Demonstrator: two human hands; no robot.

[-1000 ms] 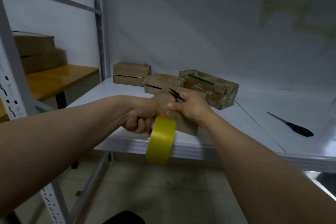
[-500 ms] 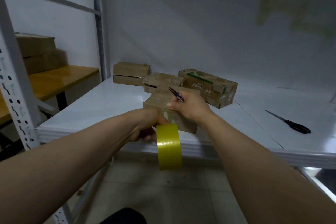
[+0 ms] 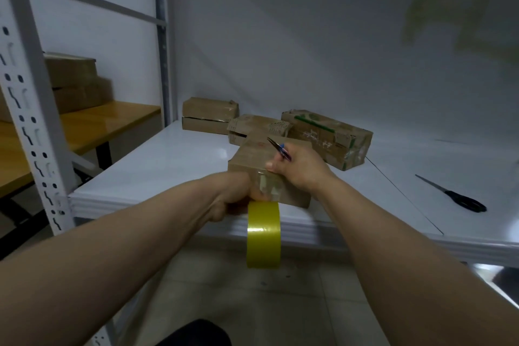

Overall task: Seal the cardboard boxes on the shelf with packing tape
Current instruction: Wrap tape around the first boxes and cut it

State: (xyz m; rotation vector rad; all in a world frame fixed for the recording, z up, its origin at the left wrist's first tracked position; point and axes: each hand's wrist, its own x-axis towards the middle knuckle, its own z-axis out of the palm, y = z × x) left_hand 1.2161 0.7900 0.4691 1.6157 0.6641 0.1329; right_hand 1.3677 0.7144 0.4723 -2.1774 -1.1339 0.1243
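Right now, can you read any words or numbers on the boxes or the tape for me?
None can be read.
Box with the green stripe: green print and pale marks, too blurred.
Middle box: dark print on its end, too blurred.
Near box, by the right hand that grips a small pointed tool: small red mark, too blurred.
Yellow tape roll, gripped by the left hand: no print shows.

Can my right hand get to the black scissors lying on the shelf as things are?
Probably yes: the black scissors lie in the open on the white shelf, right of the right hand, with nothing between. But that hand pinches a small pointed tool and steadies the box, so it is not free.
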